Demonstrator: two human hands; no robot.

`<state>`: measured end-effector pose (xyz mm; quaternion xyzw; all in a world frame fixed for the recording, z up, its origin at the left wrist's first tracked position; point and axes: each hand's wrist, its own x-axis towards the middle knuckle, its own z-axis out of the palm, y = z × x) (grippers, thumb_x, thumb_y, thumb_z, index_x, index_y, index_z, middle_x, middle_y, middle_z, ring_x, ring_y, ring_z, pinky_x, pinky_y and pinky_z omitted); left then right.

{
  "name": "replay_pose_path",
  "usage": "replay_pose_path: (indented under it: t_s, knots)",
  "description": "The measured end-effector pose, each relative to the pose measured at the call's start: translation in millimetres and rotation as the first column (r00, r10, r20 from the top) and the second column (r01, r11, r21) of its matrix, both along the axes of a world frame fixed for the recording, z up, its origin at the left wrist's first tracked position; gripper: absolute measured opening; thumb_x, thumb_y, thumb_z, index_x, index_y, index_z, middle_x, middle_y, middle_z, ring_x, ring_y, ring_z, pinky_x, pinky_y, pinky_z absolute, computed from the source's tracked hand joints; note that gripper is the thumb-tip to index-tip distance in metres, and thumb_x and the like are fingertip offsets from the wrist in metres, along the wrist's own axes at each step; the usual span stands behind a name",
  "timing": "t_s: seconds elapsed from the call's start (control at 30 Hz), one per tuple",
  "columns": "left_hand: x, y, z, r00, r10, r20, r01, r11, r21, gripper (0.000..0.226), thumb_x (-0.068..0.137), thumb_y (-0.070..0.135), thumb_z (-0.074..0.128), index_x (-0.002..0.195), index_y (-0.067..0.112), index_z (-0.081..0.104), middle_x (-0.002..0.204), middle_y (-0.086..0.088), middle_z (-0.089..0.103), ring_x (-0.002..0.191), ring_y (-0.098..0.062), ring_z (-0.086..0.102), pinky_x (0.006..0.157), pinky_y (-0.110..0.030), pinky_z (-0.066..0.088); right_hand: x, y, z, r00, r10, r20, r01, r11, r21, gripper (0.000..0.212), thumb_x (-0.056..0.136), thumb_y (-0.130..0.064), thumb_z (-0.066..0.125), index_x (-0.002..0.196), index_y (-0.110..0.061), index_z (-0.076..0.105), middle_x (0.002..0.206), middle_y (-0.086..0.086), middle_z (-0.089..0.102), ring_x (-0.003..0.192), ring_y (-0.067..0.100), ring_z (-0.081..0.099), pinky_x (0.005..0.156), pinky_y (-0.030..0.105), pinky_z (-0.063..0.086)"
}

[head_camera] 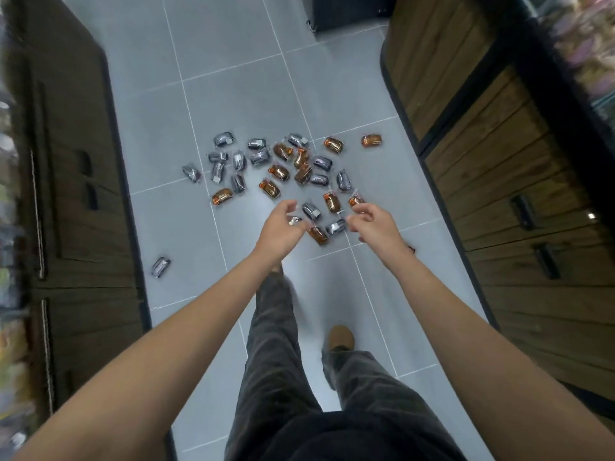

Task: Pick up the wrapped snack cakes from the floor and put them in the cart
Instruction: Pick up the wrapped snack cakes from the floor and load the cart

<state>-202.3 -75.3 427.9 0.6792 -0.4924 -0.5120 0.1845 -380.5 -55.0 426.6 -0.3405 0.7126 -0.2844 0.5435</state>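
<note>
Though scattered — roughly twenty-seven snack cakes (279, 172)

SHOP AISLE, head-cam view: left forearm (186, 344) and right forearm (482, 327) are shown bare, entering from approx. 8 and 4 o'clock. The left hand (283, 227) and right hand (372, 224) are likewise bare. Loose charcoal trousers (276, 327), faded and creased lengthwise, are worn and fill the frame btwn 5 and 7 o'clock. A black top (349, 434) is glimpsed at 6 o'clock, its hem over the waistband. A tan round-toed shoe (341, 337) is seen just below centre, towards 5 o'clock, under a wide trouser cuff. A 2nd shoe's toe (277, 269) is barely made out near centre, mostly hidden.
</note>
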Motion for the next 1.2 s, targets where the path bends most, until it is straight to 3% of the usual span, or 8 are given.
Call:
replay_pose_path:
  t_s: [0.33, 0.5, 0.6, 0.67, 0.8, 0.87, 1.03, 1.2]
  knots:
    - [42, -138, -123, 0.969, -0.229, 0.089, 0.215, 0.965, 0.149, 0.054, 0.091, 0.015, 0.059, 0.139, 0.008, 0.036, 0.142, -0.007, 0.041, 0.129, -0.022, 0.04, 0.106, -0.029, 0.034, 45, -112, -119, 0.983, -0.163, -0.079, 0.175, 0.97, 0.17, 0.017, 0.088, -0.011, 0.053, 0.103, -0.018, 0.057, 0.092, 0.005, 0.059, 0.079, 0.017, 0.052, 0.067, 0.026, 0.04]
    - [43, -171, -221, 0.942, -0.306, 0.139, 0.28, 0.943, 0.18, 0.056, 0.088, 0.011, 0.06, 0.139, 0.011, 0.038, 0.14, -0.008, 0.041, 0.128, -0.02, 0.04, 0.086, -0.008, 0.023, 55, -146, -213, 0.973, -0.219, -0.072, 0.23, 0.947, 0.224, 0.027, 0.087, -0.012, 0.052, 0.114, -0.015, 0.056, 0.093, -0.002, 0.059, 0.079, 0.012, 0.052, 0.069, 0.022, 0.04]
    - [35, -181, -299, 0.915, -0.362, 0.179, 0.321, 0.921, 0.22, 0.06, 0.085, 0.011, 0.062, 0.139, 0.011, 0.037, 0.138, -0.01, 0.041, 0.128, -0.025, 0.039, 0.097, -0.022, 0.03, 55, -155, -290, 0.974, -0.224, -0.009, 0.22, 0.944, 0.246, 0.029, 0.086, -0.013, 0.062, 0.109, -0.023, 0.048, 0.087, -0.008, 0.057, 0.078, 0.006, 0.056, 0.074, 0.012, 0.046]
    - [29, -185, -358, 0.89, -0.402, 0.216, 0.353, 0.906, 0.232, 0.062, 0.084, 0.012, 0.063, 0.139, 0.011, 0.036, 0.138, -0.012, 0.04, 0.127, -0.028, 0.039, 0.103, -0.035, 0.034, 53, -155, -350, 0.964, -0.264, 0.016, 0.249, 0.927, 0.28, 0.034, 0.084, -0.01, 0.065, 0.11, -0.024, 0.049, 0.091, -0.005, 0.055, 0.085, 0.01, 0.057, 0.081, 0.02, 0.047]
    - [17, -185, -475, 0.836, -0.442, 0.326, 0.374, 0.893, 0.252, 0.068, 0.083, 0.019, 0.063, 0.142, 0.015, 0.03, 0.145, -0.008, 0.033, 0.132, -0.029, 0.033, 0.104, -0.045, 0.035, 51, -153, -470, 0.973, -0.224, -0.062, 0.232, 0.938, 0.257, 0.039, 0.083, -0.012, 0.068, 0.114, -0.029, 0.051, 0.089, -0.018, 0.052, 0.079, -0.005, 0.054, 0.064, 0.002, 0.038]
    - [16, -183, -531, 0.783, -0.493, 0.38, 0.425, 0.869, 0.251, 0.073, 0.082, 0.023, 0.064, 0.144, 0.018, 0.026, 0.15, -0.005, 0.026, 0.136, -0.029, 0.027, 0.105, -0.048, 0.034, 52, -151, -527, 0.982, -0.168, -0.085, 0.184, 0.95, 0.251, 0.046, 0.082, -0.012, 0.068, 0.124, -0.025, 0.051, 0.093, -0.021, 0.051, 0.086, -0.004, 0.055, 0.066, 0.0, 0.036]
    - [27, -179, -654, 0.645, -0.566, 0.513, 0.536, 0.814, 0.224, 0.083, 0.081, 0.024, 0.065, 0.148, 0.019, 0.016, 0.157, -0.006, 0.01, 0.143, -0.029, 0.01, 0.111, -0.054, 0.021, 61, -150, -648, 0.975, 0.051, -0.214, 0.001, 0.971, 0.238, 0.06, 0.08, -0.02, 0.071, 0.135, -0.016, 0.046, 0.131, 0.006, 0.053, 0.122, 0.024, 0.049, 0.103, 0.038, 0.041]
    - [44, -187, -732, 0.519, -0.588, 0.62, 0.622, 0.758, 0.199, 0.088, 0.081, 0.028, 0.064, 0.15, 0.021, 0.009, 0.158, -0.006, 0.007, 0.145, -0.032, 0.001, 0.109, -0.061, 0.013, 74, -141, -721, 0.846, 0.201, -0.493, -0.135, 0.977, 0.167, 0.071, 0.078, -0.031, 0.069, 0.141, -0.016, 0.038, 0.144, 0.005, 0.041, 0.136, 0.027, 0.033, 0.116, 0.041, 0.011]
